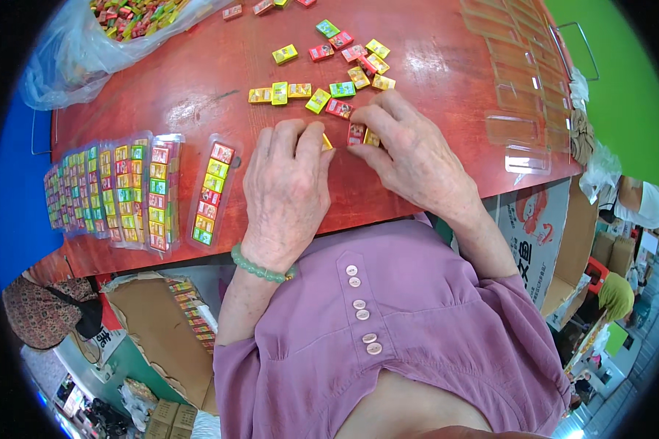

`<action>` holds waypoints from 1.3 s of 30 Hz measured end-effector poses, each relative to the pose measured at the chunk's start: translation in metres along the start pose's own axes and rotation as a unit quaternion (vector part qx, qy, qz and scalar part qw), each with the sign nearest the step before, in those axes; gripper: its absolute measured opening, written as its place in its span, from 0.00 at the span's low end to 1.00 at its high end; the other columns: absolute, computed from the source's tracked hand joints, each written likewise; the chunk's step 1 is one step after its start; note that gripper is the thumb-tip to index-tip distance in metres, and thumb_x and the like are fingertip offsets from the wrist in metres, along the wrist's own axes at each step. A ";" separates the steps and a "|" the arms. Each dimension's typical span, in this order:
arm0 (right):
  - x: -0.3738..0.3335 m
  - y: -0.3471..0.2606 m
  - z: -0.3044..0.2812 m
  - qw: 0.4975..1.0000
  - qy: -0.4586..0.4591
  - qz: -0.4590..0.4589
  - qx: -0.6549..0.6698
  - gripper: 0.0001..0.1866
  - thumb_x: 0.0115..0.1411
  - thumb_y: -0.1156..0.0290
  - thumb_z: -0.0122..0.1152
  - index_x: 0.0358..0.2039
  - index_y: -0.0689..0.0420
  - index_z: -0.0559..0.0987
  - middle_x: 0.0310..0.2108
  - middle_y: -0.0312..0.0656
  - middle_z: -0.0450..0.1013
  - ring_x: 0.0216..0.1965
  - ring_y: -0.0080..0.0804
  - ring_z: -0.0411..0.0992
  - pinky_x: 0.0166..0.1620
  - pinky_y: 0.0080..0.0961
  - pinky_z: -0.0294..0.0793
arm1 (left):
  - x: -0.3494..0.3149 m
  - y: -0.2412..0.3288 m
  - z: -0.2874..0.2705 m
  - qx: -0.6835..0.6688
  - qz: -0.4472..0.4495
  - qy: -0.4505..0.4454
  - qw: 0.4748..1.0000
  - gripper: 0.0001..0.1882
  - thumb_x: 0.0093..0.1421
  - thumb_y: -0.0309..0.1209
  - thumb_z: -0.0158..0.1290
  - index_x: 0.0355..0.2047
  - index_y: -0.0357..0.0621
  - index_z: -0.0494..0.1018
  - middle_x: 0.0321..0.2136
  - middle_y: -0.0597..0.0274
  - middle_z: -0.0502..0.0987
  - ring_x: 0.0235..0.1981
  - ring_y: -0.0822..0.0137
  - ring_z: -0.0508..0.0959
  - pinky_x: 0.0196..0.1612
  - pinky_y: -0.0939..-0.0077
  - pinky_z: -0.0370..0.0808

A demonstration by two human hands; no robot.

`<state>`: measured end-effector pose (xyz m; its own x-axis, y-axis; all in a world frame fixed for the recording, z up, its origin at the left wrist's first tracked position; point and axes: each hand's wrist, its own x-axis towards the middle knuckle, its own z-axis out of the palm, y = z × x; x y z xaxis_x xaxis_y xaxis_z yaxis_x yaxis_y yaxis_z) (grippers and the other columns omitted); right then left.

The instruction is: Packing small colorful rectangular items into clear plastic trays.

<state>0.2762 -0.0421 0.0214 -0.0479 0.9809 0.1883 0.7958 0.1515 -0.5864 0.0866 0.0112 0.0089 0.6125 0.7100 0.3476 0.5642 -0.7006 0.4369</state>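
Observation:
My left hand (287, 179), a green bead bracelet at its wrist, has its fingers curled down at the near part of the red table. Between its thumb and fingers shows the edge of a small yellow box (326, 142); the rest is hidden. Across a narrow gap, my right hand (410, 150) pinches a small red box (356, 134) and a yellow one (372, 137) side by side. Just beyond my fingers lie loose small boxes in red, yellow and green, among them a red box (339, 108) close to my right fingertips.
Left of my hands lies a clear plastic strip tray (211, 192) filled with boxes, beside rows of filled trays (128, 192). Trays without boxes (520, 88) line the table's right side. A plastic bag (69, 66) of loose boxes stands far left. Open cartons (157, 333) sit below the table edge.

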 end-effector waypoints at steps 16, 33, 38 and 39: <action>-0.002 -0.028 -0.006 0.990 -0.122 0.016 0.073 0.22 0.57 0.73 0.71 0.51 0.60 0.76 0.46 0.46 0.70 0.45 0.48 0.76 0.47 0.40 0.79 | -0.013 -0.013 -0.022 -0.122 0.020 -0.067 0.990 0.24 0.51 0.21 0.65 0.50 0.34 0.76 0.44 0.51 0.74 0.45 0.52 0.75 0.46 0.59 0.76; 0.037 -0.006 -0.006 0.995 -0.060 0.006 -0.080 0.17 0.60 0.71 0.68 0.49 0.60 0.77 0.44 0.50 0.74 0.44 0.53 0.76 0.45 0.43 0.77 | -0.013 -0.010 -0.011 -0.092 0.033 -0.050 0.994 0.28 0.50 0.33 0.69 0.51 0.40 0.78 0.46 0.54 0.70 0.41 0.57 0.73 0.42 0.61 0.76; 0.013 -0.017 -0.008 0.993 -0.032 0.067 -0.086 0.17 0.59 0.71 0.69 0.48 0.59 0.77 0.42 0.49 0.74 0.43 0.52 0.76 0.42 0.42 0.77 | -0.013 -0.010 -0.009 -0.101 0.026 -0.044 0.994 0.27 0.49 0.33 0.69 0.50 0.40 0.79 0.46 0.54 0.71 0.40 0.57 0.74 0.43 0.61 0.76; 0.009 -0.019 -0.009 0.993 -0.034 0.070 -0.085 0.17 0.59 0.71 0.69 0.48 0.59 0.77 0.42 0.49 0.74 0.43 0.52 0.76 0.42 0.42 0.77 | -0.013 -0.010 -0.008 -0.106 0.021 -0.042 0.993 0.27 0.49 0.32 0.70 0.50 0.40 0.79 0.46 0.55 0.71 0.40 0.57 0.74 0.43 0.61 0.76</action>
<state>0.2664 -0.0376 0.0411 0.0336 0.9978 0.0579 0.8880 -0.0032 -0.4598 0.0682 0.0094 0.0069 0.6818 0.6657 0.3032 0.4130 -0.6925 0.5915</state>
